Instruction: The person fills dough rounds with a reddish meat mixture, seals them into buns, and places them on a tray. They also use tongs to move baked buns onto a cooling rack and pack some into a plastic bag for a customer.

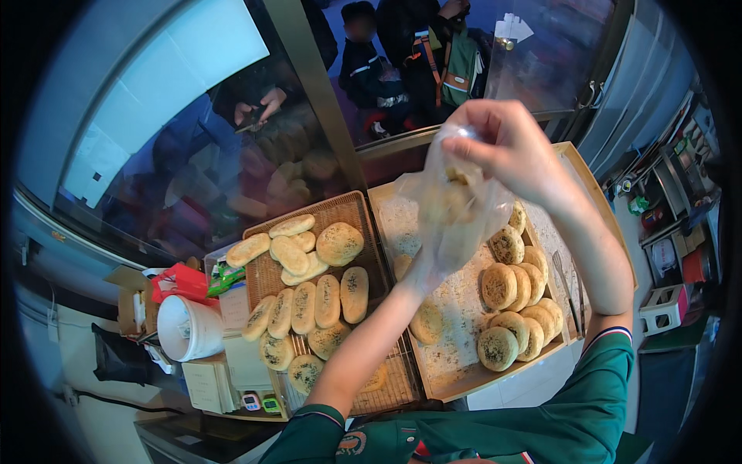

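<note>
Over the right-hand tray, a clear plastic bag (464, 232) hangs with a browned bread (456, 203) showing hazily through it. My right hand (502, 143) pinches the bag near its top. From below, my left hand (434, 263) reaches up into or behind the plastic; its fingers are hidden, and I cannot tell whether they hold the bread. Below lies a wooden tray (452, 363) scattered with crumbs and seeds. Round seeded breads (498, 286) stand in leaning rows along its right side. One more round bread (427, 322) lies near my left forearm.
To the left, a wicker tray (359, 220) carries several long and round breads. A white bucket (185, 329), a red bag (184, 284) and small timers (251, 400) sit beyond it. Tongs (568, 290) lie at the right. People (375, 81) stand past the glass window.
</note>
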